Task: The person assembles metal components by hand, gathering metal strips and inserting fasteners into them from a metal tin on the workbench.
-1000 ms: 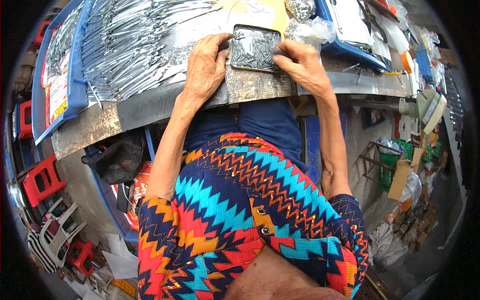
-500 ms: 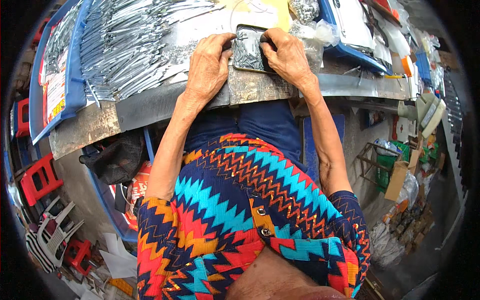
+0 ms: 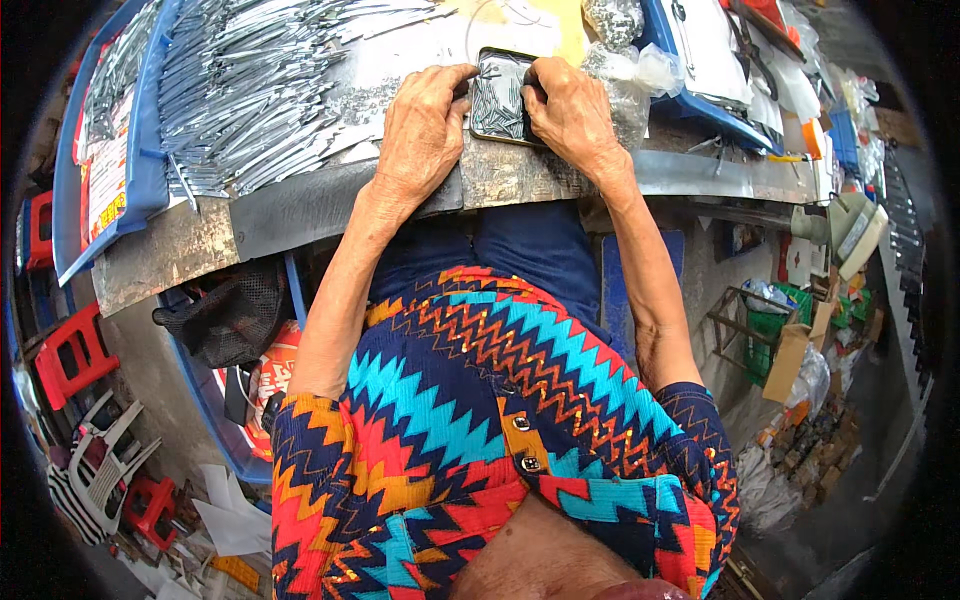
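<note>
A small rectangular tin with a dark rim lies at the front of the workbench, small grey metal pins or screws scattered over its pale bottom. My left hand is closed at the tin's left rim, thumb and index finger at its upper left corner. On the opposite side, my right hand grips the right rim with curled fingers that hide part of that edge. Left of my left hand spreads a large heap of long thin metal rods.
A blue tray stands at the left end of the bench. Clear plastic bags lie just right of the tin, beside another blue tray. The bench's front edge runs below my wrists. A red stool is at the lower left.
The small metal pieces have shifted inside the tin, lying more toward its left and near part. Both hands stay at the rims, with hardly any movement.
</note>
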The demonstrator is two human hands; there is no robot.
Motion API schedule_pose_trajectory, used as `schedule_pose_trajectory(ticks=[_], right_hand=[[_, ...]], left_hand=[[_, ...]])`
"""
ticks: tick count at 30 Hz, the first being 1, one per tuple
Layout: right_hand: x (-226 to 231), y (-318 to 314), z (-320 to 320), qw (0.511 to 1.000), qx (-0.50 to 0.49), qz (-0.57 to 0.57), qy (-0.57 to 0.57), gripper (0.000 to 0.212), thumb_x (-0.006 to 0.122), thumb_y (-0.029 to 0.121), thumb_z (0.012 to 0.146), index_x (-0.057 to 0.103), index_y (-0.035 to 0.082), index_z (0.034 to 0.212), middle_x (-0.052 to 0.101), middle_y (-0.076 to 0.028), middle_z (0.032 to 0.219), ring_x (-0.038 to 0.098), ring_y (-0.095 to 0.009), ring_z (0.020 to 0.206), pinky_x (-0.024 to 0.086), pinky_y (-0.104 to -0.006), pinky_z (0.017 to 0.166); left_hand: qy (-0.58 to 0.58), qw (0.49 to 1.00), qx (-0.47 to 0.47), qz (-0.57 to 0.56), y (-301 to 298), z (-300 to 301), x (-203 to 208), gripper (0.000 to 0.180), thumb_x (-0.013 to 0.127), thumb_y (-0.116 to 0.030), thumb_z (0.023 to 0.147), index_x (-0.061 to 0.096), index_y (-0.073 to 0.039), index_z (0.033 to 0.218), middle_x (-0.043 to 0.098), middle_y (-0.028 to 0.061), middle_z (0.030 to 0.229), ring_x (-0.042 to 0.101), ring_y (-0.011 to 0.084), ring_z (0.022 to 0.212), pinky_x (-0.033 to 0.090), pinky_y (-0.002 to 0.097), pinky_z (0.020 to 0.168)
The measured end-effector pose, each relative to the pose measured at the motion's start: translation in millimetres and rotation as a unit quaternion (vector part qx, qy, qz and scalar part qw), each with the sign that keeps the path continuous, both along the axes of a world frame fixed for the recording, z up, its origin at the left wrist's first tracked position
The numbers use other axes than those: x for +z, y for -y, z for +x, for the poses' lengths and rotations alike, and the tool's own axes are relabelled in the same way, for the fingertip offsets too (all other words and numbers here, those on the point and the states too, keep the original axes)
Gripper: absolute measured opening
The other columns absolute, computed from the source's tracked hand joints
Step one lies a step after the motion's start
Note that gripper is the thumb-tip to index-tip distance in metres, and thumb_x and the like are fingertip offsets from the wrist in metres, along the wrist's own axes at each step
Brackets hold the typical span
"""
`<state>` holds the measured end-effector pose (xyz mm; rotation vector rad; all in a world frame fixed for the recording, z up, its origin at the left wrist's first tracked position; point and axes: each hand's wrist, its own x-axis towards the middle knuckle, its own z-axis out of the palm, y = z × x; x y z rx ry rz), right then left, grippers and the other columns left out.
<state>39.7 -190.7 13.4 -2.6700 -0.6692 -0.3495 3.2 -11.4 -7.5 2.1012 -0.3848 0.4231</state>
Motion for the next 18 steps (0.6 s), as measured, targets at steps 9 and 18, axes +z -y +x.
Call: schedule_pose_trajectory(ticks=[9, 18], right_hand=[[-5, -3, 1, 0.996, 0.036, -0.020, 0.076, 0.019, 0.058, 0.008, 0.075, 0.047, 0.001, 0.088, 0.054, -0.019, 0.079, 0.053, -0.038, 0.070, 0.041, -0.0453, 0.061], [5, 13, -1, 0.996, 0.049, 0.029, 0.063, 0.015, 0.053, 0.013, 0.078, 0.045, -0.001, 0.079, 0.051, -0.019, 0.067, 0.051, -0.036, 0.062, 0.040, -0.0429, 0.057]], left_hand=[[0.015, 0.999, 0.012, 0.033, -1, 1, 0, 0.029, 0.056, 0.001, 0.077, 0.057, -0.002, 0.106, 0.060, 0.0144, 0.092, 0.058, 0.0287, 0.087, 0.045, 0.0358, 0.079], [0.015, 1.000, 0.007, 0.024, 0, 1, -1, 0.028, 0.056, 0.000, 0.078, 0.057, -0.002, 0.106, 0.060, 0.0145, 0.093, 0.058, 0.0286, 0.088, 0.045, 0.0355, 0.078]])
